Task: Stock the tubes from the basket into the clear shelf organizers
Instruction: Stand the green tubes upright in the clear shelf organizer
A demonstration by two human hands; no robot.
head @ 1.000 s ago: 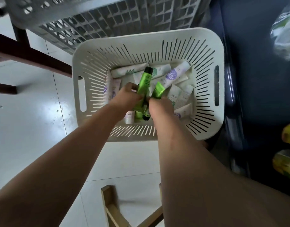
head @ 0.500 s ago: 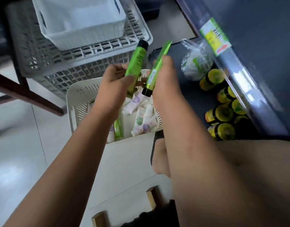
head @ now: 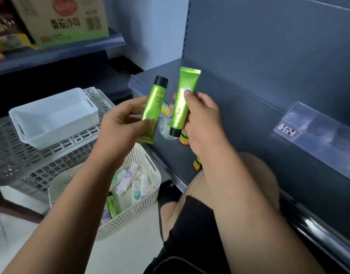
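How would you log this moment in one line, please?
left hand: holds cap-up green tube | right hand: holds cap-down green tube | basket: white tubes inside | stage: neither tube shelved yet

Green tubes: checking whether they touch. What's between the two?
The cap-up tube and cap-down tube are apart; a blurred yellow-red label shows through the gap, head view.
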